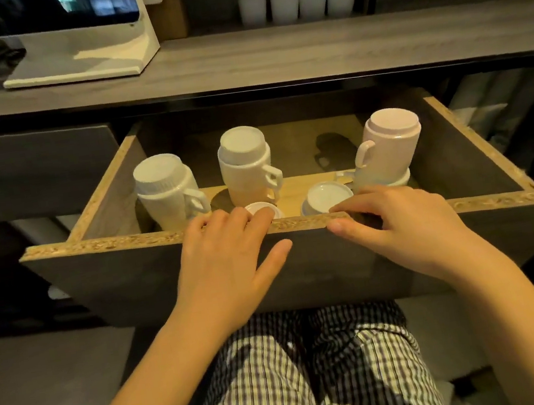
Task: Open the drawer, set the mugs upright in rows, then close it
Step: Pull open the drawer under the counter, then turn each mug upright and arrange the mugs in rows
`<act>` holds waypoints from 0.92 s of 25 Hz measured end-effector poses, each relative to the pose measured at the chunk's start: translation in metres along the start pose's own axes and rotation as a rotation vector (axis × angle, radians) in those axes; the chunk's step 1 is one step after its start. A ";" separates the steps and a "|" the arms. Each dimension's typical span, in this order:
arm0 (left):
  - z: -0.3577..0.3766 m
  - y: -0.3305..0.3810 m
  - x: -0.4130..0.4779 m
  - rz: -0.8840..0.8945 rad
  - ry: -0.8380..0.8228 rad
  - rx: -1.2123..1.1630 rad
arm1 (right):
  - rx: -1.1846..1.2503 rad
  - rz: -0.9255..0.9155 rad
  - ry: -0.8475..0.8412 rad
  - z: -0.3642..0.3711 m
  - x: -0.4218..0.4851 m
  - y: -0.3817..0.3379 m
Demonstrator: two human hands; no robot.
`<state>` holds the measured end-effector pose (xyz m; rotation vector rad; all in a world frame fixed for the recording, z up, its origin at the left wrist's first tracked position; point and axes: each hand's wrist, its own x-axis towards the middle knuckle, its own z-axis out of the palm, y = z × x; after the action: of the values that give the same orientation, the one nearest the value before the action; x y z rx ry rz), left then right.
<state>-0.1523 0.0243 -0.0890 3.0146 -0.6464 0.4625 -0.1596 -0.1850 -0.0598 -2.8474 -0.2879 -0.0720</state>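
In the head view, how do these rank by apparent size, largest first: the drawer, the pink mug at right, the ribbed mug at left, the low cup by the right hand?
1. drawer
2. Tied: pink mug and ribbed mug look alike.
3. low cup, partly hidden behind the drawer front.

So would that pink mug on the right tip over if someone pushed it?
Likely yes: the pink mug stands inverted on a white piece beneath, a tall stack. It looks like glazed ceramic, so probably rigid, slick and chippable.
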 end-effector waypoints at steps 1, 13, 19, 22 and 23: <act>-0.001 0.001 0.001 0.004 -0.001 -0.007 | 0.001 0.002 -0.003 -0.001 0.000 -0.001; -0.045 -0.020 0.033 0.077 -0.183 -0.239 | 0.057 -0.035 -0.171 -0.037 0.049 -0.009; -0.057 -0.044 0.095 0.135 -0.210 -0.126 | -0.100 -0.105 -0.212 -0.056 0.109 -0.010; -0.050 -0.056 0.138 0.166 -0.213 0.020 | -0.170 -0.124 -0.263 -0.056 0.138 -0.005; -0.045 -0.060 0.154 0.177 -0.199 0.095 | -0.189 -0.126 -0.281 -0.055 0.148 -0.002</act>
<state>-0.0067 0.0220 0.0011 3.1337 -0.9351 0.2038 -0.0164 -0.1698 0.0047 -3.0211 -0.5459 0.2937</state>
